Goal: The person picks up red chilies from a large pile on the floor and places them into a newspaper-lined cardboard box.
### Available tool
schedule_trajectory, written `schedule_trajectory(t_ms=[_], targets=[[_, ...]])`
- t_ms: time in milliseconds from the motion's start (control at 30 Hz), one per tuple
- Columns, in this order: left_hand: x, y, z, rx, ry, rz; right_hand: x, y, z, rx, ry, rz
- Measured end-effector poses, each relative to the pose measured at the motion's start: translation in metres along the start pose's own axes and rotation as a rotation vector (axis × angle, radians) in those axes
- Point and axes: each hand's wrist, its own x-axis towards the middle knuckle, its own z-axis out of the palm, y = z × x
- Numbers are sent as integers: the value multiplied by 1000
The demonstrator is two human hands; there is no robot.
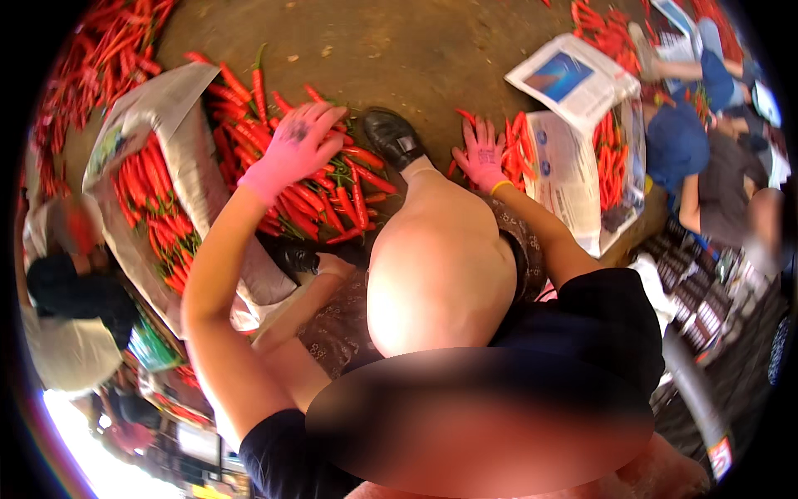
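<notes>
My left hand (298, 143), in a pink glove with a dark print on its back, rests palm down on a loose pile of red chili peppers (305, 209) with green stems. Its fingers are slightly spread, and I see nothing gripped in them. A pink glove with a yellow cuff edge covers my right hand (483, 153). That hand lies with fingers apart beside a smaller heap of red chilies (519, 150); its palm is hidden. Between the hands are my bare knee (436, 262) and black shoe (393, 134).
A paper-lined box (199, 181) of aligned chilies stands at left. Another box lined with newspaper (564, 181) holds chilies at right. Brown floor (399, 50) stretches ahead. A person in a blue cap (678, 143) sits at right; another person (81, 299) is at left.
</notes>
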Motion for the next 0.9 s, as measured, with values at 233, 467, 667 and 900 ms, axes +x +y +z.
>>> schedule_trajectory(t_ms=[233, 467, 667, 900], targets=[[6, -59, 90, 268, -120, 68, -162, 85, 37, 156, -158, 361], [-16, -61, 72, 367, -545, -48, 2, 89, -61, 203, 160, 207], [11, -54, 11, 148, 7, 143, -24, 68, -64, 82, -575, 321], [273, -174, -73, 507, 635, 6, 309, 24, -94, 1336, -131, 257]])
